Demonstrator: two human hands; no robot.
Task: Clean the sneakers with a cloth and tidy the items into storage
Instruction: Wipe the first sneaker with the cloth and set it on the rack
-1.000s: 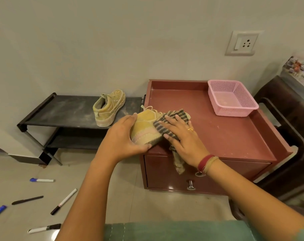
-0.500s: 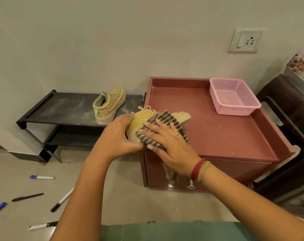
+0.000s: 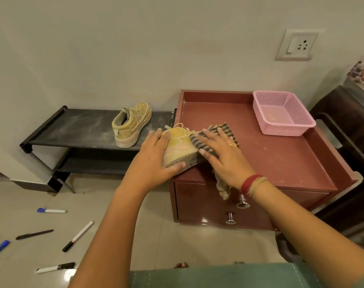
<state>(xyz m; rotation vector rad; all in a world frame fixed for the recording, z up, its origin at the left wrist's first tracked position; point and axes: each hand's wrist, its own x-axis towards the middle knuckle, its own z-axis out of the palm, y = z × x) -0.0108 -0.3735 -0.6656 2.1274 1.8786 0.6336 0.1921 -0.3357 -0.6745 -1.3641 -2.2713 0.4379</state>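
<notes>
Fingers (image 3: 210,138) of right hand (image 3: 224,156) spread flat on cloth (image 3: 229,129); sneaker (image 3: 180,142) gripped by left hand (image 3: 154,159) on desk (image 3: 281,159). Wiping judged underway; steady hold and firm strokes needed next.

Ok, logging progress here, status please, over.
Left hand grips sneaker on cabinet. Right hand presses cloth against it. Second sneaker sits on rack. Nothing blocking.
</notes>
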